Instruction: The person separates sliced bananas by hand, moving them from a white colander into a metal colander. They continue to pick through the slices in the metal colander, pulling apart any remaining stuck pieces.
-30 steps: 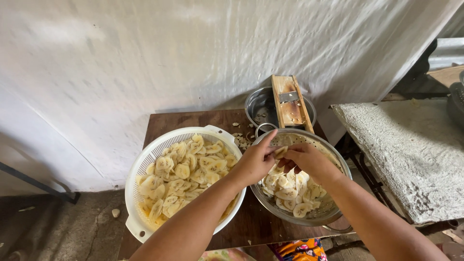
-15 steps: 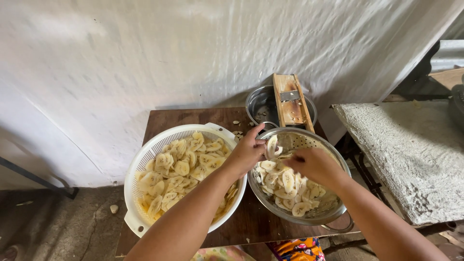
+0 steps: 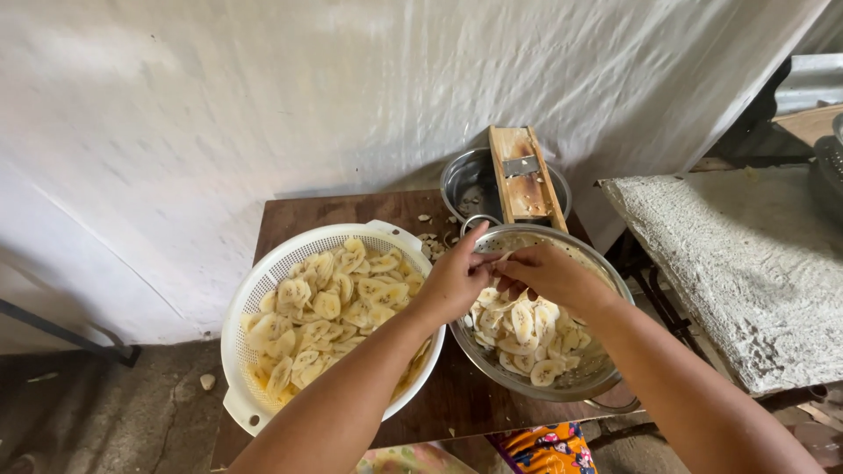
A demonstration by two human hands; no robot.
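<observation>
Both hands meet just right of the frame's centre, over the round perforated steel colander [image 3: 590, 379] that sits at the right end of the small dark wooden table [image 3: 351, 209]. The left hand [image 3: 457, 279] and the right hand [image 3: 544, 272] touch at the fingertips, and between them they pinch what looks like a clump of pale yellow sliced plantain rounds [image 3: 502, 257], thumbs pressed against forefingers as if peeling the slices apart; the exact grip is partly hidden by the knuckles.

Below the hands, the steel colander holds a modest heap of slices [image 3: 527, 338], covering the bottom but well short of the rim. To the left of centre, the white plastic colander with side handles [image 3: 255, 290] is much fuller, its slices [image 3: 329, 312] heaped across nearly the whole basin. Judging by that, most of the sliced fruit lies in the white one, and a smaller share remains under the hands.

At the upper middle, a wooden slicer board with a metal blade [image 3: 527, 175] lies across a steel pot [image 3: 465, 180], untouched, with scraps [image 3: 432, 241] scattered on the table nearby.
</observation>
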